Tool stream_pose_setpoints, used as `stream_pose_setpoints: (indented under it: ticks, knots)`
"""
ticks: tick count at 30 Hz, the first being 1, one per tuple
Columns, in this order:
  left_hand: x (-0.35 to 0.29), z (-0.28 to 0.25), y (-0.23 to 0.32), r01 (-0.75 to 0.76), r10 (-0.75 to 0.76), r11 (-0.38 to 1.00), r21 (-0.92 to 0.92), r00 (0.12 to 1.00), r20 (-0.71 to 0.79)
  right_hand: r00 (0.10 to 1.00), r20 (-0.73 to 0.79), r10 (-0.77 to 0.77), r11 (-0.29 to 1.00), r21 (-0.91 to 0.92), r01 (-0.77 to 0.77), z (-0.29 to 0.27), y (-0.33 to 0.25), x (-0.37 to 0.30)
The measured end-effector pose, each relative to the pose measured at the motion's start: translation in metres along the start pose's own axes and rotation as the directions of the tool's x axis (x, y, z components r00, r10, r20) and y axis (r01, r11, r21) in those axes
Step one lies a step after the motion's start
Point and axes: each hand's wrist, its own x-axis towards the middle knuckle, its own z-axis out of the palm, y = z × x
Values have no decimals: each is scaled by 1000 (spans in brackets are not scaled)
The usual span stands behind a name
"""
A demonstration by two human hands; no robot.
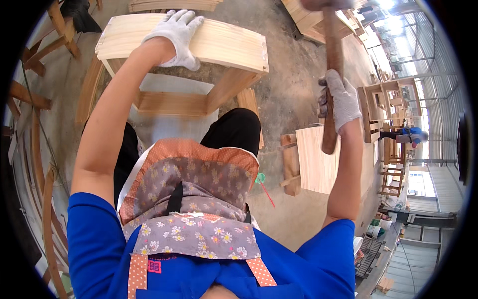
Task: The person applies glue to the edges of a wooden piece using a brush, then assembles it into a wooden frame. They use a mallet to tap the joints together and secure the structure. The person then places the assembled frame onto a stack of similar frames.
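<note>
My left hand, in a white work glove, lies with fingers spread on the top board of a pale wooden box frame. The frame stands in front of my knees, and its open middle shows the floor and a lower board. Out to the right, my right hand, also gloved, is wrapped round the wooden handle of a mallet. The mallet is raised upright, its head cut off by the top edge of the view. It is apart from the frame.
Beside my right knee, pale boards rest on wooden blocks. More wooden pieces are stacked at the far right. Wooden furniture frames and a person in blue are farther right. Timber legs stand at the left.
</note>
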Motion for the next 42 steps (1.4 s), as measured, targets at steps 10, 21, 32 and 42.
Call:
stream_pose_setpoints:
  ticks: [10,21,32,42]
  knots:
    - [-1,10,-2,-13,12,1000,-25,1000,-27,995,61,79,980,-189,-67,-6,-11,7]
    - [0,6,1,-33,32,999,-25,999,-17,973,130,192,952,-266,-153,4,-1,11]
    - [1,14,0,-29,29,1000,-10,999,-42,999,-25,36,992,-121,-38,25,35,-18]
    - [-1,11,-1,-5,5,1000,10,999,-42,999,-44,9,1000,-3,-9,12,50,-36]
